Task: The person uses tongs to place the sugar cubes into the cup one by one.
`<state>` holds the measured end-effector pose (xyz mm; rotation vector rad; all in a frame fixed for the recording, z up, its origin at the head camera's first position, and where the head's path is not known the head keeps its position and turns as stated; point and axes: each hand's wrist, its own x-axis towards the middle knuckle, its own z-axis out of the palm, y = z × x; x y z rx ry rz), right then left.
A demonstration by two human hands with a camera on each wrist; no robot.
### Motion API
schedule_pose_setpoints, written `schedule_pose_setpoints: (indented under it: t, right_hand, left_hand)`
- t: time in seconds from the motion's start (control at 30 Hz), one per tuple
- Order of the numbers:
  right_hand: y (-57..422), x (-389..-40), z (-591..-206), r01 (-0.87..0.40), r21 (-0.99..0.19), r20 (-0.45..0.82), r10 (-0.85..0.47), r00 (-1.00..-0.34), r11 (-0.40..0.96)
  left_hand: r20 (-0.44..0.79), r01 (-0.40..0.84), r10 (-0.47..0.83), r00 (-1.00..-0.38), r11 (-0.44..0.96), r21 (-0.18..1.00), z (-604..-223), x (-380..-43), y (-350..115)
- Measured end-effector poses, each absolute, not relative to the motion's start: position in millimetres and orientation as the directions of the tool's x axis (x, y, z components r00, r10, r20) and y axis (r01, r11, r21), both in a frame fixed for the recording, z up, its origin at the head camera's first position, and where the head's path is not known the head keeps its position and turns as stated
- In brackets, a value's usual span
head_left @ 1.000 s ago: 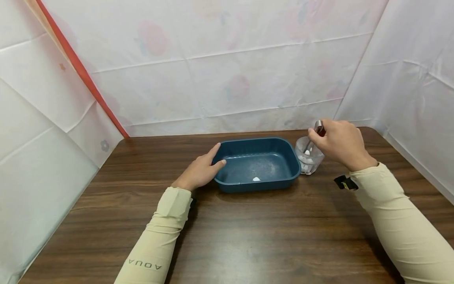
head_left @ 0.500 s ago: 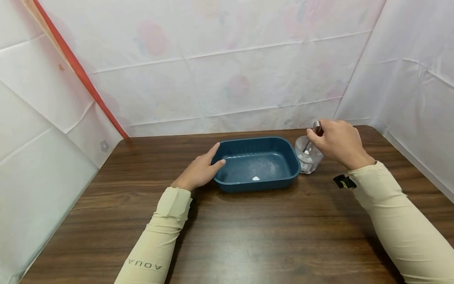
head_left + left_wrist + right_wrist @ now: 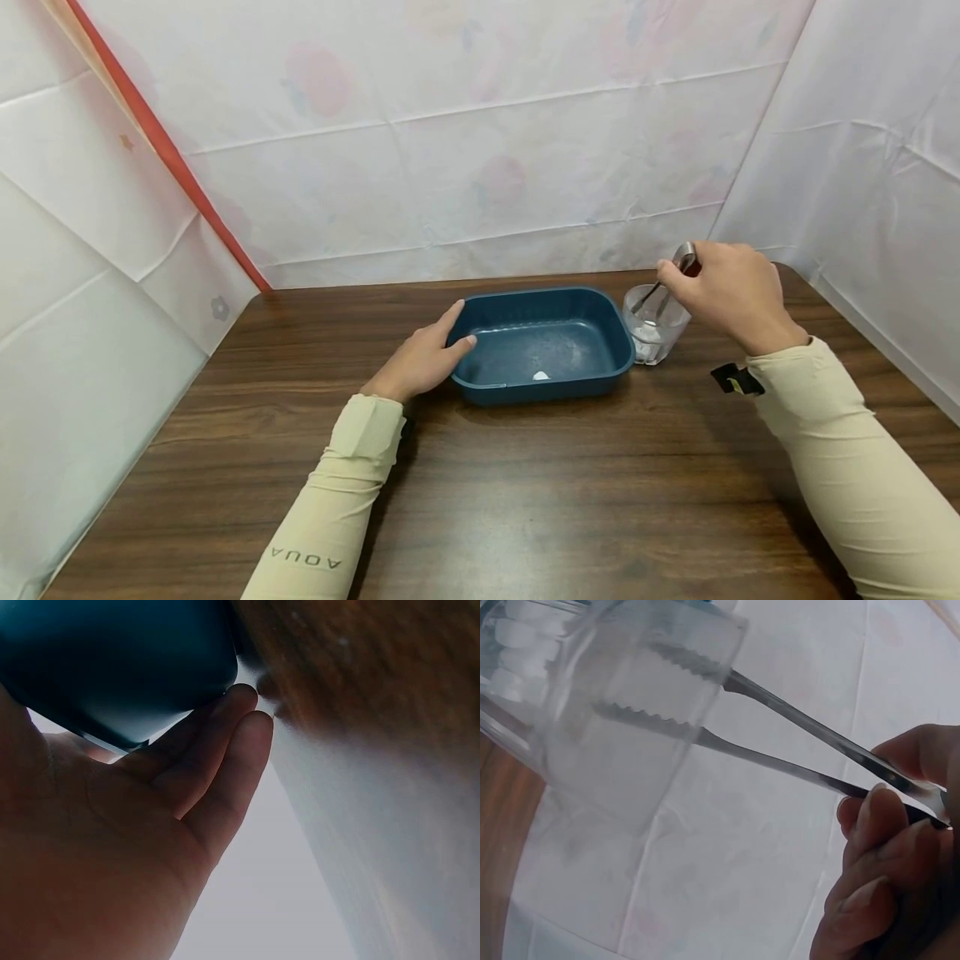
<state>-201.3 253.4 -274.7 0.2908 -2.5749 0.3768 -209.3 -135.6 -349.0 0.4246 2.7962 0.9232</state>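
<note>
My left hand (image 3: 420, 362) holds the left end of a dark blue rectangular tray (image 3: 555, 392), thumb over the rim. In the left wrist view its fingers (image 3: 229, 761) lie along the tray's outer wall. One small white piece (image 3: 541, 377) lies inside the tray near its front wall. My right hand (image 3: 731, 292) grips metal tongs (image 3: 684, 257) by the bent end. The tongs' serrated tips reach into a clear glass (image 3: 678, 323) and stand apart with nothing between them in the right wrist view. Several white pieces (image 3: 529, 656) sit lower in the glass.
The glass stands right beside the tray's right end, on a dark wood-grain table (image 3: 525, 500). A white patterned sheet (image 3: 480, 150) hangs behind the table, and more sheeting covers both sides. A red strip (image 3: 172, 154) runs down the back left corner.
My right hand has risen slightly and moved right, drawing the tongs up within the glass. The tongs' arms have spread apart. My left hand and the tray stay in place.
</note>
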Motion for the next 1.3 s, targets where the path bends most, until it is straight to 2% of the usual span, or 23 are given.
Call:
schedule_pose_setpoints:
  t: [0.33, 0.67, 1.0, 1.3]
  right_hand:
    - [256.9, -192.7, -264.2, -0.257, -0.283, 0.536, -0.07, -0.841, 0.924]
    - [255.8, -186.5, -257.4, -0.274, -0.301, 0.67, -0.002, -0.743, 0.913]
    - [246.9, -182.0, -257.7, -0.379, -0.238, 0.782, -0.055, -0.621, 0.894]
    - [238.6, -181.4, -261.7, -0.437, -0.236, 0.784, -0.096, -0.614, 0.868]
  left_hand:
    - [-0.078, 0.213, 0.324, -0.943, 0.767, 0.606, -350.3, -209.5, -135.0]
    - [-0.075, 0.215, 0.323, -0.943, 0.769, 0.602, -350.4, -210.5, -134.4]
    - [-0.072, 0.217, 0.325, -0.943, 0.765, 0.607, -352.4, -211.1, -134.7]
    - [-0.075, 0.212, 0.319, -0.945, 0.769, 0.603, -352.4, -211.5, -134.8]
